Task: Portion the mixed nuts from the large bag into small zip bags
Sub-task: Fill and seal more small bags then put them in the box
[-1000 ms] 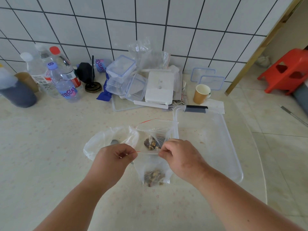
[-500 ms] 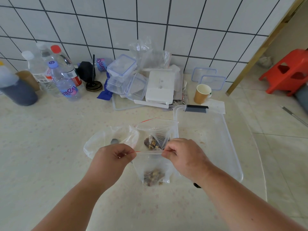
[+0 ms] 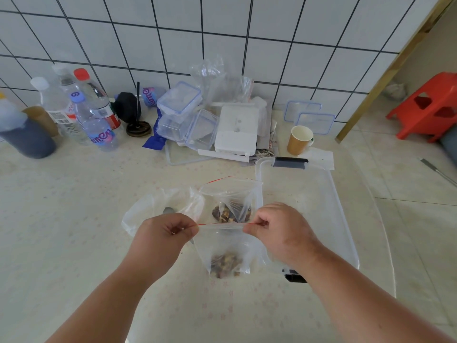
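Head view: left hand (image 3: pixel 164 235) and right hand (image 3: pixel 280 230) each pinch one end of the zip bag (image 3: pixel 226 253) seal, stretched left-right between the fingers. Nuts (image 3: pixel 225 264) hang below, above the surface. Beyond: second bag (image 3: pixel 231 201), open tub (image 3: pixel 329 209).

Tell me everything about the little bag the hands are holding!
The small zip bag is clear, thin plastic with a red line along its zip top. The left hand pinches one end of the top and the right hand pinches the other, stretching it flat between them. The bag hangs upright over the pale table. A small heap of brown mixed nuts sits at its bottom. Whether the zip is fully sealed cannot be told.
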`<state>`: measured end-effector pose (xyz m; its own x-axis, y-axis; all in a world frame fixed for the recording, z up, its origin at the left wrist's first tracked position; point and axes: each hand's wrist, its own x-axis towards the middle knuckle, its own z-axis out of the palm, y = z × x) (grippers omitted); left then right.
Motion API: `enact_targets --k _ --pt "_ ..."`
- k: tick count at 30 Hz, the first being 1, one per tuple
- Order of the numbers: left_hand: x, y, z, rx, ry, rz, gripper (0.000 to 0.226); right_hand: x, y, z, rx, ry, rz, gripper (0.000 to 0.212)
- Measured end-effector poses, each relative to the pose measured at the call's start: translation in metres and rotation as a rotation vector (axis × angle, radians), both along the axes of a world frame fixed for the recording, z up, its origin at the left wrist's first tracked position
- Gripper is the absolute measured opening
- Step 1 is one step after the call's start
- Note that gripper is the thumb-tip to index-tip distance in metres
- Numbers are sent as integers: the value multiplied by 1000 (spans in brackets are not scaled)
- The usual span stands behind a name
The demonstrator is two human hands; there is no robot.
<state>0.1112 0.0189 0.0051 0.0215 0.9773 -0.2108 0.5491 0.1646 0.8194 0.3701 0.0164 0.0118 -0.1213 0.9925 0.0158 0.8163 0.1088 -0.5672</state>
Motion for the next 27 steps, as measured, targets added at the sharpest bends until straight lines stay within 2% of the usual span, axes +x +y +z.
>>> enact_targets --k 5,19,24,27 --pt "-1 3 0 8 -9 11 24 9 -1 1 -70 21 32 20" --pt "-3 -4 -2 9 63 -12 21 13 -9 -7 -100 86 -87 22" --pt "14 -7 11 117 195 -237 35 12 -9 -4 -110 123 -90 10" --pt "35 -3 14 317 306 -352 26 11 -10 -4 -104 116 -58 7"
